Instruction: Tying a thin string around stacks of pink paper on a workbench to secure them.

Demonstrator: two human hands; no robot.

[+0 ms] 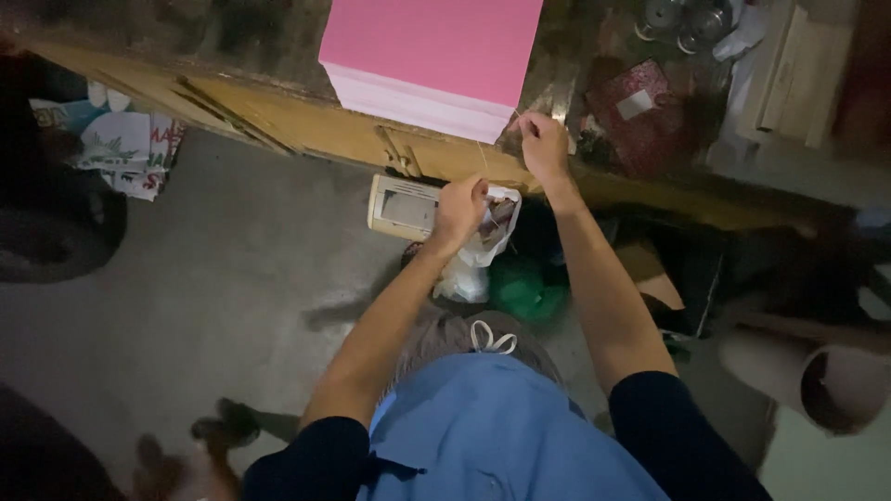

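At the front edge of the worn yellow-brown wooden tabletop [306, 125] I see both hands raised. The right hand [544, 141] is pinched shut at the tabletop's edge, just beside the near right corner of the thick pink stack of paper sheets [432, 60] lying on the tabletop. A thin pale thread [482, 156] seems to run down from that corner toward the left hand [460, 209], which is closed in a fist a little lower, in front of the tabletop; I can't tell if either hand truly grips the thread, too fine and blurred. Behind the left hand hangs a white plastic bag [483, 246], with a green bag [527, 289] below it on the grey concrete floor [232, 288]. A beige plastic box [404, 206] sits under the tabletop edge, just left of the fist.
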